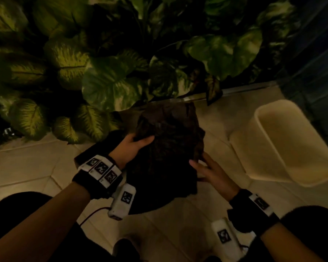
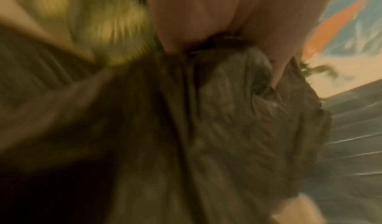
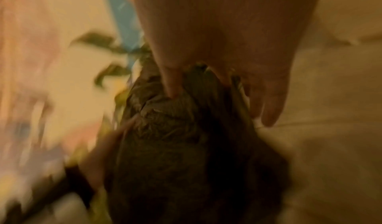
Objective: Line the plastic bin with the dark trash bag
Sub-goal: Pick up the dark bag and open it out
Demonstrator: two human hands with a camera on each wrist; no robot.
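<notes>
A crumpled dark trash bag [image 1: 169, 148] hangs between my two hands above the tiled floor. My left hand [image 1: 134, 146] grips its upper left edge, thumb over the plastic. My right hand [image 1: 203, 167] pinches the bag's right edge lower down. The cream plastic bin [image 1: 292, 144] lies tipped on the floor to the right, its mouth facing me, apart from the bag. In the left wrist view the bag [image 2: 237, 121] bunches under my fingers [image 2: 175, 36]. The right wrist view shows the bag [image 3: 175, 145] held under my fingers [image 3: 173, 80], blurred.
Large green variegated plants [image 1: 102, 72] fill the back and left, close behind the bag. A metal floor strip [image 1: 244, 88] runs behind the bin. Pale floor tiles [image 1: 27, 167] lie left and in front. My knees show at both bottom corners.
</notes>
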